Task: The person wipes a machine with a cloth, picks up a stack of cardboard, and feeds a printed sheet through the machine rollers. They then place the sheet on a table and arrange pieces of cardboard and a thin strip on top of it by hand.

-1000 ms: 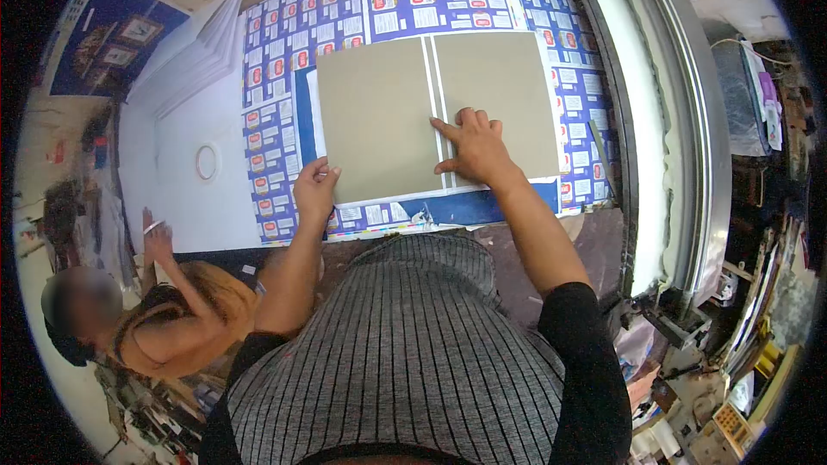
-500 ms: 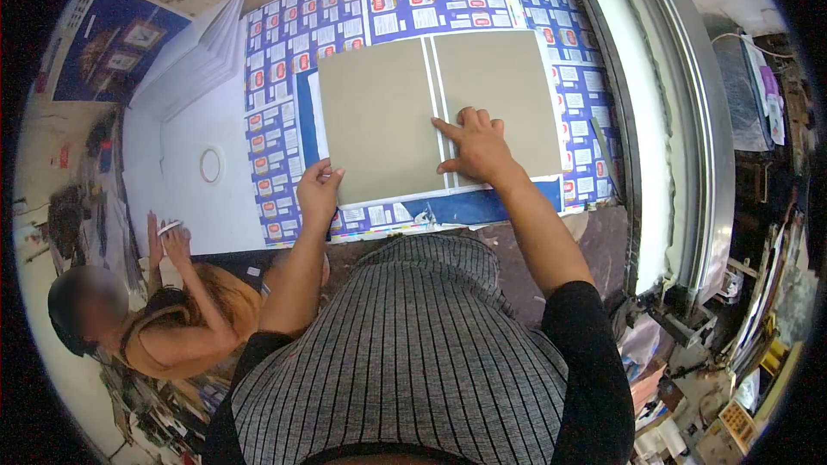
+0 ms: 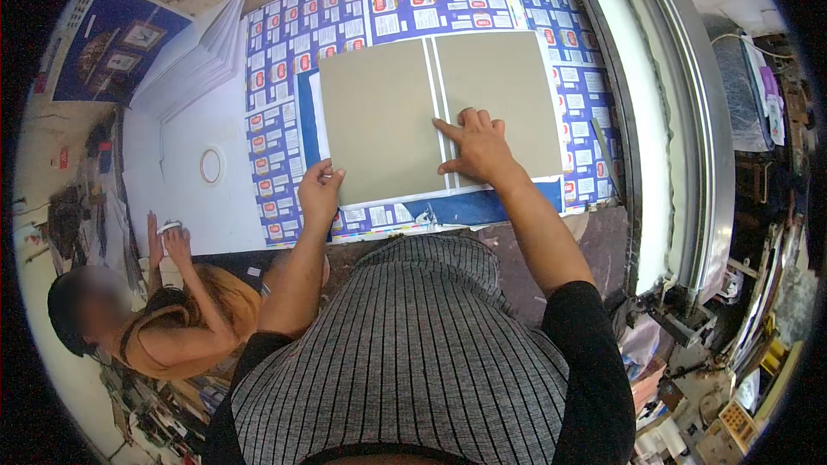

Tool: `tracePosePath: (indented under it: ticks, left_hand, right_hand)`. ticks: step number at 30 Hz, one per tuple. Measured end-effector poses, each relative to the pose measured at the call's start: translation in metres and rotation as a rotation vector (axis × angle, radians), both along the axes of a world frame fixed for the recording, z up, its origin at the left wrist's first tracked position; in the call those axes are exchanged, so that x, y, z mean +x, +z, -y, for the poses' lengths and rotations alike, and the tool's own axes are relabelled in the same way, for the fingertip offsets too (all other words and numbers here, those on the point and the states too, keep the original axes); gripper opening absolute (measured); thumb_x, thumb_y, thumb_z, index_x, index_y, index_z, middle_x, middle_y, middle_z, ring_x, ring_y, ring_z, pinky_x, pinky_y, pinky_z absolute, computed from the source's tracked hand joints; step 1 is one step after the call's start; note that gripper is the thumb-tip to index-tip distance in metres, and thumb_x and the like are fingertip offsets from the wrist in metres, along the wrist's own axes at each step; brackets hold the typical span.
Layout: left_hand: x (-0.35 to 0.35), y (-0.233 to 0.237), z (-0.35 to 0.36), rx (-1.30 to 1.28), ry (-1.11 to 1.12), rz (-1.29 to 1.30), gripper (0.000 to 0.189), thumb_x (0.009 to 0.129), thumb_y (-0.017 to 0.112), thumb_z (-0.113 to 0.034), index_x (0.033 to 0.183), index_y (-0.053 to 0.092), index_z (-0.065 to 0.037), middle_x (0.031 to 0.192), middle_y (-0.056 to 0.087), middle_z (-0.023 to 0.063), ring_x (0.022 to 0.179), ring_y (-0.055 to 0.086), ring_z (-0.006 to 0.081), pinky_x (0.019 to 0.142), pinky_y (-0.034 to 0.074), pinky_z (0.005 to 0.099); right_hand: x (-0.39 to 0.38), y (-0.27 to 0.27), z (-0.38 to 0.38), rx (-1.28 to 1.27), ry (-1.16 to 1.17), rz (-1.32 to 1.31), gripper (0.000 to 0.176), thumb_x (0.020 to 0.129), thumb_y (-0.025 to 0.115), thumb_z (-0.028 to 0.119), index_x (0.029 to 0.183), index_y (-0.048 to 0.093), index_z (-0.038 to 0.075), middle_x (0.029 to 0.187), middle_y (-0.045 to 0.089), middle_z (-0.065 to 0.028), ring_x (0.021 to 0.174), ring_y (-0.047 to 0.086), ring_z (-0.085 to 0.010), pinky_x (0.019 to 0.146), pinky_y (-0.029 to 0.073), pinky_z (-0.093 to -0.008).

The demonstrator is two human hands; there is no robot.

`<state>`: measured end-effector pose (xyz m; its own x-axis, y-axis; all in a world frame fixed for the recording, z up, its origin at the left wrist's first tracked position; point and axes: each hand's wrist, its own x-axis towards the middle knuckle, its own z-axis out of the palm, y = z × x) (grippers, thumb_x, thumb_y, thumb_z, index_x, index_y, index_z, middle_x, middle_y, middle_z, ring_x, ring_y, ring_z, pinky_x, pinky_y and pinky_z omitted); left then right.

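Boards [image 3: 379,120] remain unmoved near the counter's [image 3: 207,220] front edge, apparently kept steady. The left hand [image 3: 321,193] pinches their left edge; the right hand [image 3: 479,150] rests on top, grip wide.

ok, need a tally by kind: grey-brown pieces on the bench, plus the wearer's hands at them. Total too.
Wide boards, left and right: 2
Narrow strip between them: 1
Wearer's hands, left hand and right hand: 2
Total: 5
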<state>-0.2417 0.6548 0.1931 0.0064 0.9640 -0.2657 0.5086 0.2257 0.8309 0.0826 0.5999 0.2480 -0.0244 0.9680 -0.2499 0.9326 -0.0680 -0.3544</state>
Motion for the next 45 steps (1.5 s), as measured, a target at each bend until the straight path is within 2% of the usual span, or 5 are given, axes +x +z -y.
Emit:
tracePosePath:
  ticks: [17, 24, 26, 37, 45]
  left_hand:
    - [-0.008, -0.01, -0.005, 0.009, -0.021, -0.03, 0.04, 0.085, 0.078, -0.017, 0.118, 0.066, 0.0, 0.088, 0.068, 0.0066, 0.073, 0.062, 0.012, 0.067, 0.053, 0.0275]
    - [0.052, 0.055, -0.033, 0.355, -0.38, -0.536, 0.062, 0.077, 0.078, -0.024, 0.131, 0.056, -0.003, 0.133, 0.055, 0.022, 0.121, 0.053, 0.0388, 0.101, 0.044, 0.0486]
    - [0.092, 0.033, -0.058, 0.636, -0.509, -0.492, 0.066, 0.081, 0.075, -0.029, 0.137, 0.052, -0.004, 0.14, 0.051, 0.0204, 0.13, 0.048, 0.0366, 0.105, 0.039, 0.0522]
    - [0.165, -0.01, -0.118, 0.572, -0.695, -0.735, 0.073, 0.099, 0.047, -0.051, 0.155, 0.032, -0.007, 0.166, 0.021, 0.0127, 0.152, 0.02, 0.0335, 0.118, 0.017, 0.062]
    - [0.167, -0.007, -0.122, 0.46, -0.739, -0.746, 0.074, 0.099, 0.046, -0.05, 0.156, 0.03, -0.006, 0.165, 0.02, 0.0146, 0.153, 0.017, 0.0347, 0.119, 0.013, 0.0623]
  right_hand:
    - [-0.002, 0.001, -0.002, -0.013, 0.005, 0.02, 0.087, 0.063, 0.088, 0.046, 0.143, 0.056, 0.031, 0.123, 0.053, -0.0112, 0.12, 0.046, -0.0305, 0.094, 0.037, -0.0474]
    - [-0.005, 0.003, -0.006, -0.05, -0.025, 0.033, 0.088, 0.061, 0.089, 0.045, 0.141, 0.056, 0.031, 0.124, 0.054, -0.0111, 0.121, 0.047, -0.0306, 0.094, 0.037, -0.0485]
    - [-0.006, 0.0, -0.007, -0.035, -0.014, 0.042, 0.089, 0.06, 0.089, 0.045, 0.141, 0.056, 0.032, 0.124, 0.054, -0.0109, 0.121, 0.047, -0.0305, 0.095, 0.037, -0.0485]
    - [-0.007, 0.006, -0.012, -0.048, -0.002, 0.069, 0.088, 0.061, 0.089, 0.045, 0.141, 0.056, 0.031, 0.12, 0.053, -0.0083, 0.115, 0.049, -0.0278, 0.092, 0.038, -0.0465]
    - [0.021, -0.015, -0.036, -0.136, 0.015, -0.155, 0.052, 0.089, 0.068, 0.04, 0.137, 0.06, 0.022, 0.115, 0.058, -0.012, 0.109, 0.054, -0.0313, 0.091, 0.042, -0.0474]
